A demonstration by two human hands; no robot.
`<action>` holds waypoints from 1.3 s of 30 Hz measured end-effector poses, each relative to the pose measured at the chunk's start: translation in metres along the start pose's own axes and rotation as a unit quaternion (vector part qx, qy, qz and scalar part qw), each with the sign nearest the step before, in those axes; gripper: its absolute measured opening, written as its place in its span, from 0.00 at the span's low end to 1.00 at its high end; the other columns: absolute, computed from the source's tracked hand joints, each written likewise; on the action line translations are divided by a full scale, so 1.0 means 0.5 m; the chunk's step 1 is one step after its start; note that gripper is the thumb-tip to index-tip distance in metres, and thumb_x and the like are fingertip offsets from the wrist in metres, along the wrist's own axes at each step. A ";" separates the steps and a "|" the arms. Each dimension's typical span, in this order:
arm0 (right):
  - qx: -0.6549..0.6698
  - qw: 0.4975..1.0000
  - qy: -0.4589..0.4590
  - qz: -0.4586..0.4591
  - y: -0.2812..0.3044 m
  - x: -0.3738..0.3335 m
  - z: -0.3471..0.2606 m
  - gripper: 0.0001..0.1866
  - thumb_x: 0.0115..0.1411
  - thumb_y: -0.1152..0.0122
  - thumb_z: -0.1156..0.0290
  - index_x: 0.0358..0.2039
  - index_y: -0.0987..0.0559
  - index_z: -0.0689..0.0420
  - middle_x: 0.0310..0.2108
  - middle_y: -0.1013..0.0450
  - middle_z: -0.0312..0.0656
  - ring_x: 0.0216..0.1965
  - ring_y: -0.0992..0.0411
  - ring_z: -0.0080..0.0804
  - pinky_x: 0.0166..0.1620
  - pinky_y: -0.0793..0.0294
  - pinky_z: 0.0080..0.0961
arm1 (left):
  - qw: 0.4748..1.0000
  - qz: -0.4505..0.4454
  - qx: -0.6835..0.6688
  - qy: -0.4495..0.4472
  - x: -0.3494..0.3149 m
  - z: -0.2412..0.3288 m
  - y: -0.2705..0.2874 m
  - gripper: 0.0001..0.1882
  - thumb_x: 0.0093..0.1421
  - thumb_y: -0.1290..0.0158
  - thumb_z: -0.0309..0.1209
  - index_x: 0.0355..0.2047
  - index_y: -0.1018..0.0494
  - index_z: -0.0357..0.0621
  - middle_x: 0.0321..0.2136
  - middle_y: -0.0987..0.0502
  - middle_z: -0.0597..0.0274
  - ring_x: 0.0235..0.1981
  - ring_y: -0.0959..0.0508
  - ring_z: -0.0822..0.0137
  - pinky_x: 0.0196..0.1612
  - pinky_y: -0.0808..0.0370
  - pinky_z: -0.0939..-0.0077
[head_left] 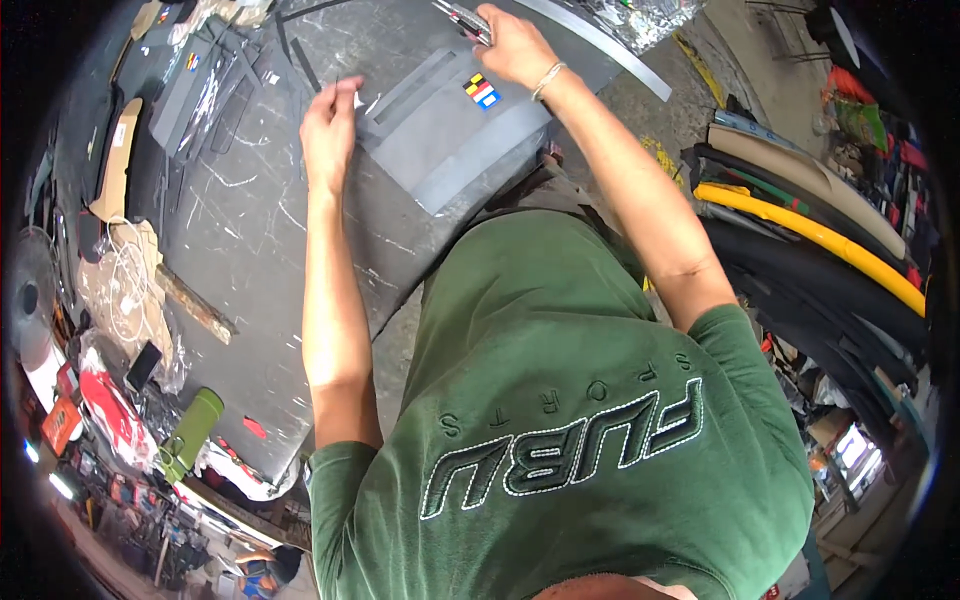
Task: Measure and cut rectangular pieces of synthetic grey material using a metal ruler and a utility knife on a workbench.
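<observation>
Dark scuffed worktable [260, 250] fills left and centre, chalk marks across top. Grey fabric panel [450, 130] lies flat at far centre, small coloured patch [481, 91] near its far right corner. Yellow foam roll [810, 235] among dark rolls at right. Green bottle [190, 432] near left edge. Left arm extended straight; left hand [330, 125] palm down, fingers pinching panel's left edge. Right arm bent at elbow; right hand [510, 45] closed around scissors [465, 20] at panel's far edge.
</observation>
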State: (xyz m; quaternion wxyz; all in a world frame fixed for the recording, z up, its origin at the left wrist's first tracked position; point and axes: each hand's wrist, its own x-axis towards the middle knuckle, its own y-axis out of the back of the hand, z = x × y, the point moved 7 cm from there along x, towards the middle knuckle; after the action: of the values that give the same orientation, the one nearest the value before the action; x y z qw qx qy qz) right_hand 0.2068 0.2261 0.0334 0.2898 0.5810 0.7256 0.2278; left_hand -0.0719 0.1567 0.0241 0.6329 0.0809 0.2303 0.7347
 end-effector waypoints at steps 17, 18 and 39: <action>-0.037 0.951 0.285 0.112 -0.046 0.054 -0.121 0.14 0.56 0.33 0.68 0.40 0.25 0.60 0.36 0.24 0.55 0.41 0.23 0.59 0.42 0.25 0.49 | 0.988 -0.061 -0.133 0.040 0.063 -0.035 -0.109 0.27 0.76 0.57 0.50 0.47 0.22 0.37 0.31 0.18 0.65 0.29 0.24 0.75 0.31 0.25 0.78; -0.034 0.951 0.286 0.109 -0.063 0.035 -0.125 0.14 0.56 0.33 0.68 0.40 0.25 0.60 0.36 0.24 0.55 0.41 0.23 0.59 0.42 0.25 0.49 | 0.991 -0.055 -0.114 0.034 0.058 -0.024 -0.106 0.28 0.75 0.57 0.52 0.44 0.22 0.37 0.34 0.17 0.62 0.28 0.23 0.74 0.32 0.24 0.78; 0.201 0.970 -0.128 -0.046 -0.144 -0.031 -0.020 0.19 0.54 0.26 0.64 0.41 0.24 0.56 0.29 0.18 0.42 0.29 0.18 0.34 0.26 0.21 0.31 | 0.963 -0.166 -0.210 0.021 0.072 -0.042 -0.157 0.19 0.63 0.38 0.22 0.25 0.39 0.48 0.36 0.18 0.57 0.31 0.22 0.73 0.36 0.23 0.80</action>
State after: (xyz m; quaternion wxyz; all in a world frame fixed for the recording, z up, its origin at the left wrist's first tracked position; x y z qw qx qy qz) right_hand 0.1512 0.1948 -0.0050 0.2672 0.6177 0.7395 -0.0127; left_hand -0.0172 0.1940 -0.0351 0.7437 -0.1088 0.0941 0.6528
